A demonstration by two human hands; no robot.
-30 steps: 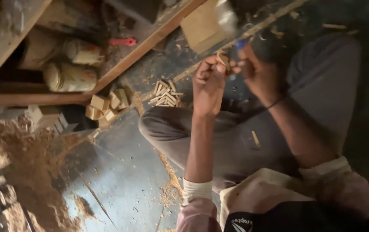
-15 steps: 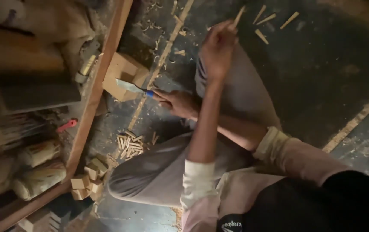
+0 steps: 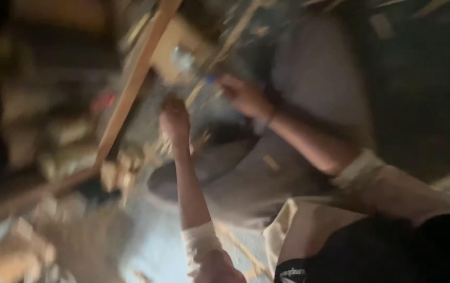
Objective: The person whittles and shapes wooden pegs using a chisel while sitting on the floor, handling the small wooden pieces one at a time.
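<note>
The picture is heavily motion-blurred. My right hand [image 3: 243, 95] is closed round a blue-handled blade [image 3: 198, 71] whose metal tip lies against a pale wooden block [image 3: 175, 39] on the floor. My left hand [image 3: 175, 118] hangs lower, left of the right hand, above a small heap of short wooden sticks [image 3: 193, 141]. Blur hides whether its fingers hold anything. Both forearms reach out over my bent knee in grey trousers [image 3: 288, 157].
A long wooden beam [image 3: 130, 89] runs diagonally at the left, with round logs [image 3: 62, 136] behind it. Small wood offcuts [image 3: 117, 173] lie by the beam's lower end. Sawdust and shavings [image 3: 67, 246] cover the floor at lower left.
My left hand, raised with a thin stick half a second ago, has dropped down toward the stick heap. The right hand stays on the blade at the block. The camera has swung sharply.
</note>
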